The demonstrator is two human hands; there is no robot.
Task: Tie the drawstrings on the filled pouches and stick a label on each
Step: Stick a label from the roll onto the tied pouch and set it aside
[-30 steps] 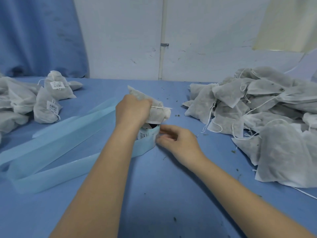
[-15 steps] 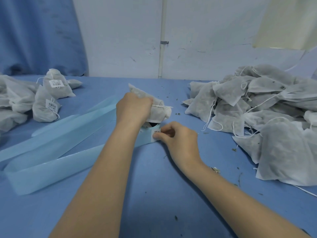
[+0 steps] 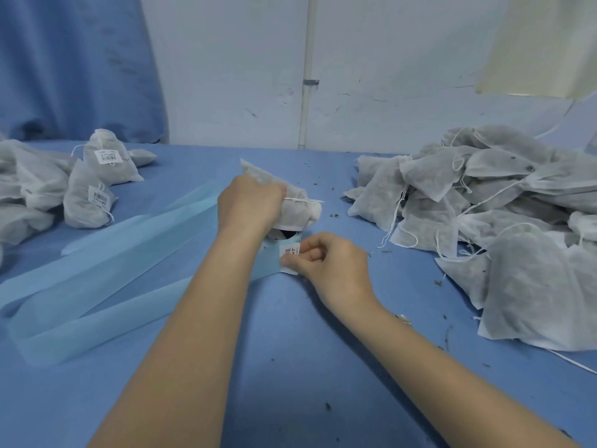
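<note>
head view: a filled pouch (image 3: 292, 202) is gripped in the left hand (image 3: 248, 202), fingers curled round its gathered neck, and is held just above the label roll (image 3: 284, 239), with its drawstring (image 3: 303, 199) sticking out to the right. a label (image 3: 289, 258) is pinched at its edge between thumb and fingertips of the right hand (image 3: 326, 261), partly lifted off the pale blue backing strip (image 3: 106, 263) that trails away to the left across the blue table (image 3: 290, 367). finished, labelled pouches (image 3: 103, 176) are piled at the far left; a heap of unlabelled pouches (image 3: 504, 221) with loose strings lies at the right, well apart from the hands

risks, as judged from here: the label could be torn or curled onto itself if it is pulled off at a sharp angle, since only a corner is held; its sticky face could be caught on the fingertips or on the backing. the light roll could be dragged along by the peel, as nothing is pressing it down. the pouch could slip or loosen at the neck if the grip is relaxed before the label is pressed on, and whether the knot is fully tied cannot be told

against the earlier frames: a second ago the right hand was laid flatter against the side of the roll, with no label edge raised; now the fingers are bunched and a white label is seen lifted clear of the backing. the left hand and pouch are held in much the same place throughout
</note>
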